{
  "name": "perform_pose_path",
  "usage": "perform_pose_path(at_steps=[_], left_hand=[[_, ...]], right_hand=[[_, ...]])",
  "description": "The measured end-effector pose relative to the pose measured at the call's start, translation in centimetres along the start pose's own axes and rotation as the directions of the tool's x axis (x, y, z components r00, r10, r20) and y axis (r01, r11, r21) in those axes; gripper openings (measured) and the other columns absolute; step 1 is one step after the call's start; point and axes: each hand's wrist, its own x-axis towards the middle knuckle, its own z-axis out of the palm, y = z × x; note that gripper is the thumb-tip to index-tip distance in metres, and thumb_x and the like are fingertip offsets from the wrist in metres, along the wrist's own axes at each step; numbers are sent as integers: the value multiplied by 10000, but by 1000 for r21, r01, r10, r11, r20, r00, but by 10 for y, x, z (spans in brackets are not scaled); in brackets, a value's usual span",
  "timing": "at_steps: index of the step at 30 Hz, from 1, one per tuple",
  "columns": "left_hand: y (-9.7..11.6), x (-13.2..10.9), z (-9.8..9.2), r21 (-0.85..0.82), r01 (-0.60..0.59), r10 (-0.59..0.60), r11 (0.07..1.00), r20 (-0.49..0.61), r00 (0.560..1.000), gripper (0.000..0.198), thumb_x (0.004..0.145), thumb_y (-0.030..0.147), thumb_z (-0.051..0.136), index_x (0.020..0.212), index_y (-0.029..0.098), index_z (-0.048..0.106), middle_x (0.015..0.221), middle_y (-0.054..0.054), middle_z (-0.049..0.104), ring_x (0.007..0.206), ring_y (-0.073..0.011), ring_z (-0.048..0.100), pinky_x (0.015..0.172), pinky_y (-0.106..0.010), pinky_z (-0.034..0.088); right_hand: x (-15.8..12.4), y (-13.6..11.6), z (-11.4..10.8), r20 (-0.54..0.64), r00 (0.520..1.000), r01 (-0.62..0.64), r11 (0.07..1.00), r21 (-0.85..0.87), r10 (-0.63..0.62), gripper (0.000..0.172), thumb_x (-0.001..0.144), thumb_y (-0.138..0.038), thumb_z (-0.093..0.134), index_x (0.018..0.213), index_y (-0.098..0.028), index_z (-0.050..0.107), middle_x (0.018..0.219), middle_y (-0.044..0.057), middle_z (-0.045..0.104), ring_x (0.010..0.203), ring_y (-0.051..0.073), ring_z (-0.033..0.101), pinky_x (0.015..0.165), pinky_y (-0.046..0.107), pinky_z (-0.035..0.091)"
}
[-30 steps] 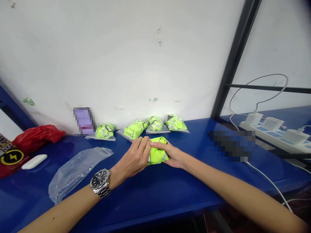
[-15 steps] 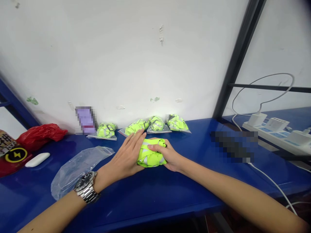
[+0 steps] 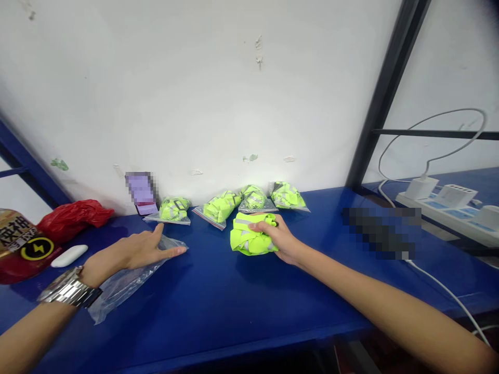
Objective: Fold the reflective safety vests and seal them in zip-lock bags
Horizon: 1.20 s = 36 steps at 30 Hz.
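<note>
Here, the right hand (image 3: 286, 242) has fingers closed round the neon reflective cloth (image 3: 247, 243); at its nine o'clock, the left hand (image 3: 130, 252) spreads fingers over the plastic bag (image 3: 127, 284). Keep folds snug.

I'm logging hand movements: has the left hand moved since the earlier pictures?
Yes. Judged against the red bag, the left hand has moved left, off the yellow-green bundle to over the clear bag.

Got 5 neon bndls (image 3: 249, 241), 5 see-thru bags (image 3: 127, 285).
</note>
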Motion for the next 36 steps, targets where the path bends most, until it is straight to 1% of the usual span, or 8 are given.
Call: perform_pose_path(at_steps=[3, 4, 8, 12, 19, 27, 32, 36], left_hand=[[16, 1, 7, 40, 11, -19, 999, 196, 980, 896, 751, 707, 547, 1438, 159, 374, 972, -196, 718, 771, -351, 709, 599, -408, 531], [26, 2, 5, 49, -14, 4, 999, 192, 981, 962, 736, 706, 562, 1478, 156, 294, 1022, -206, 703, 828, -355, 705, 641, -414, 538], [70, 2, -10, 61, -160, 155, 985, 82, 984, 1070, 735, 634, 609, 1530, 150, 81, 1206, -216, 630, 983, -348, 673, 789, -422, 537], [97, 2, -17, 72, -342, 348, 937, -76, 935, 1097, 763, 640, 597, 1527, 137, -9, 1425, -227, 452, 1228, -354, 530, 968, -457, 470], [131, 4, -17, 132, -500, 517, 856, -257, 817, 1042, 781, 581, 623, 1510, 118, 41, 1382, -236, 480, 1202, -372, 531, 979, -509, 458], [147, 7, -15, 187, -588, 616, 787, -285, 734, 961, 834, 474, 611, 1511, 120, 29, 1369, -237, 498, 1223, -369, 514, 975, -521, 455], [147, 7, -11, 230, -602, 642, 765, -199, 740, 980, 838, 491, 611, 1507, 60, 39, 1414, -258, 449, 1288, -372, 451, 1007, -489, 429], [146, 9, -8, 278, -589, 640, 758, -150, 753, 995, 804, 428, 652, 1509, 60, 53, 1459, -266, 386, 1324, -409, 391, 1044, -554, 366]], right_hand=[[-1, 0, 1, 2, 1000, -8, 1000, -5, 8, 275, 582, -186, 783, 800, -184, 614, 736, 27, 683, 675, 216, 674, 584, 312, 553], [0, 0, 0, 12, 1000, 0, 1000, -1, 0, 272, 579, -188, 781, 800, -179, 622, 737, 30, 686, 673, 214, 675, 591, 312, 554], [4, 0, -6, 95, 995, 25, 1000, 7, -26, 287, 581, -222, 771, 837, -145, 664, 771, 61, 707, 683, 222, 684, 624, 326, 560], [1, -3, -9, 216, 976, -31, 998, 58, 18, 376, 577, -248, 744, 931, -135, 687, 820, 78, 725, 741, 255, 699, 652, 348, 566], [-8, -10, -4, 305, 946, -135, 988, 70, 107, 382, 525, -201, 727, 901, -143, 698, 754, 58, 724, 699, 227, 683, 613, 305, 550], [-3, -2, -4, 350, 934, -114, 989, 93, 75, 325, 558, -191, 718, 877, -164, 666, 721, 12, 688, 664, 175, 652, 631, 268, 531], [0, 1, -5, 355, 933, -95, 993, 75, 63, 285, 575, -217, 720, 841, -173, 631, 720, 2, 657, 672, 172, 635, 616, 261, 509], [-1, 1, -3, 333, 942, -66, 996, 68, 39, 277, 574, -231, 737, 815, -182, 611, 709, -7, 637, 680, 173, 627, 632, 272, 507]])
